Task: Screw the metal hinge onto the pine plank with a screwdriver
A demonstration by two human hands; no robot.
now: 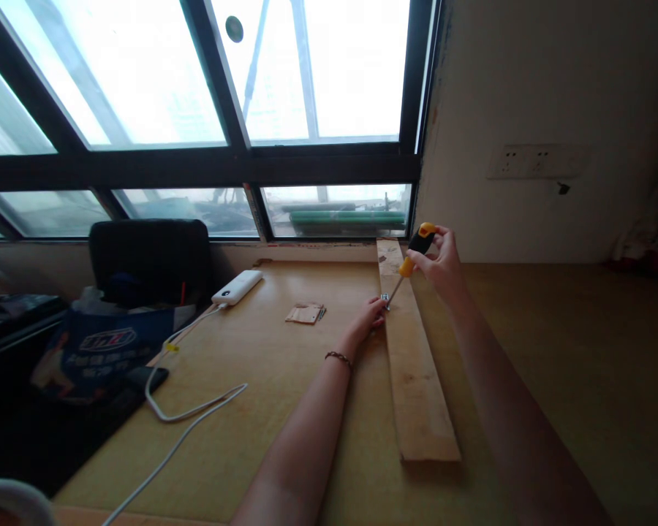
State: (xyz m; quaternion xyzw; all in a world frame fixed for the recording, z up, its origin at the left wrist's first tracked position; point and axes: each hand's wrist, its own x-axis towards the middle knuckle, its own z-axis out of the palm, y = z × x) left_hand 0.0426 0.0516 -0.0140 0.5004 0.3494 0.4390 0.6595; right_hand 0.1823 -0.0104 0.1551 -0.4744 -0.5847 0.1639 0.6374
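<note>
You're gripping the screwdriver by its grippy yellow-black handle in your right hand, just right of center frame, while your left hand is pinching the metal fitting on the stiff plank, and it's looking tiny and slippery, so I'm guessing the edges are the spot to hold.

Tiny metal piece on the pale wooden plank: too small to make out, and the left hand's fingertips cover part of it. The tip of the yellow-and-black-handled screwdriver is lost right there, and the right hand, wrapped around it, hides part of the handle. Flat tan packet on the counter: contents unreadable. White cable runs off the bottom edge. White rounded object, bottom-left corner, is mostly cut off.
</note>
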